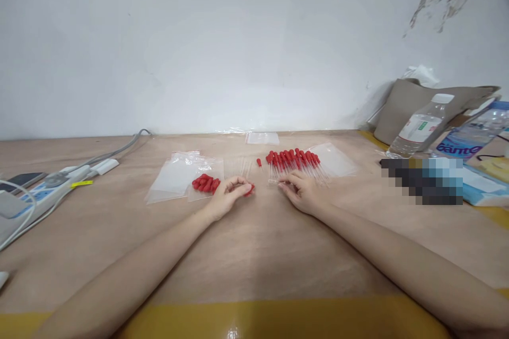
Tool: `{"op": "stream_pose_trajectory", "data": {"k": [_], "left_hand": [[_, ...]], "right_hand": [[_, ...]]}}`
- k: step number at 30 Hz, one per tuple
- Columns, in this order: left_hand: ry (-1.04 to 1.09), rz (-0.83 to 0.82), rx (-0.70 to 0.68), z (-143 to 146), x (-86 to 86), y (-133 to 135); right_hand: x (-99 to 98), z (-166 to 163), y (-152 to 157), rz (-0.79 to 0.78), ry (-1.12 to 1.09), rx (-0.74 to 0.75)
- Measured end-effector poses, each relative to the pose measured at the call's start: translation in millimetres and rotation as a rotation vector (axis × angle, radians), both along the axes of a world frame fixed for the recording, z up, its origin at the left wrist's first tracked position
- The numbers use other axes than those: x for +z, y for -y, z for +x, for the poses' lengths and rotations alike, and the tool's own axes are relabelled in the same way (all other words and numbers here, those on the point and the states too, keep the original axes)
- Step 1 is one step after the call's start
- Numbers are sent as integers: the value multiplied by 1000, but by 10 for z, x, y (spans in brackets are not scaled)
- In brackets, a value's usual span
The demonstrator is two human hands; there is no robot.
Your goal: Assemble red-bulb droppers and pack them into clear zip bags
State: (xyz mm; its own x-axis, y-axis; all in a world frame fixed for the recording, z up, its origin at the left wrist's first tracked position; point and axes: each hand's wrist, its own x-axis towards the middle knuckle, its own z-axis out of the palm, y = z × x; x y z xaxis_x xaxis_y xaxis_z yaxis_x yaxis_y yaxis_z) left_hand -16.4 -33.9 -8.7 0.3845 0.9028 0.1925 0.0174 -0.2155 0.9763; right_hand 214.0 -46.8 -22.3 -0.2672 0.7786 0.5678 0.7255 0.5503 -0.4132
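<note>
Red bulb [249,189] pinched in curled left fingers [237,184].

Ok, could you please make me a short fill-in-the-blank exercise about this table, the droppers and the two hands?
1. The left hand pinches one bulb, which is ____ in colour like the loose bulbs heaped beside it.
2. The droppers lie in a row by the right hand; the power strip lies far off on the person's ____ side.
3. The water bottle has a ____ cap.
Missing words: red; left; white.
</note>
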Motion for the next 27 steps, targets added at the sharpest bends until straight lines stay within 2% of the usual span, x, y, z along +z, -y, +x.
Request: {"op": "stream_pose_trajectory", "data": {"k": [4, 8, 12, 17, 24, 27], "left_hand": [[-58, 16, 73, 71, -136, 3], [-133, 42, 39, 66, -183, -11], [-292, 162, 49, 48, -180, -15], [-324, 272, 55, 52, -163, -1], [-364, 361, 45, 66, -135, 25], [-427, 406, 50, 61, -111, 35]], "right_hand": [[9, -56, 12, 12, 19, 46], [3, -98, 10, 5, 44, 106], [9, -111, 27, 15, 53, 152], [5, -109, 42, 35, 64, 228], [-8, -113, 29, 95, -26, 242], [-15, -115, 29, 74, 11, 239]]}}
